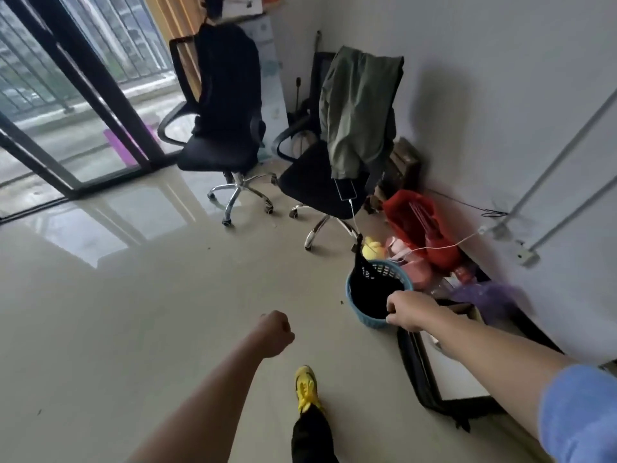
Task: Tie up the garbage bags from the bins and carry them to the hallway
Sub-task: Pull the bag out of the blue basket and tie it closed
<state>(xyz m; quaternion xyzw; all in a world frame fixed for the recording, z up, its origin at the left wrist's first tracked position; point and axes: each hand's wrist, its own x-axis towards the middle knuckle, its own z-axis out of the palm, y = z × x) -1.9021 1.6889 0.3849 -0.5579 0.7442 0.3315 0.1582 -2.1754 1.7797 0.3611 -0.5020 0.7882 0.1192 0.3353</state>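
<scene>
Right hand [409,310] is at the near rim of the blue bin [360,315], fingers curled over the edge of the black garbage bag [369,295], though whether they actually pinch the plastic is hard to make out from here. The knuckles hide that stretch of rim. Left hand [275,330] is balled into a closed fist, holding nothing, hovering over bare floor left of the bin. One corner of the bag stands up in a thin black peak at the bin's far side; the rest sags dark inside, contents impossible to read.

The whole view is soft and smeared. A purple blur [490,295] just right of the bin could be plastic, can't tell. The pile behind it along the wall is a jumble: something red [414,215], something pink, a yellow lump [372,247], a white cable [444,245] running across. The flat dark-framed panel [444,372] on the floor is partly covered by the right forearm. A blue sleeve [581,416] is cut off at the right edge.

The floor [133,312] is pale, glossy tile, mirroring the dark-framed glass door [83,95] at far left with railings beyond. White wall on the right.

Count it up: two hands, one bin, one bag, two black office chairs, the left chair [220,128] draped in dark cloth, the right chair [320,175] with a green jacket [357,108] over its back and a phone [347,190] on the seat. One yellow shoe [305,387] near the bottom, one dark trouser leg.
</scene>
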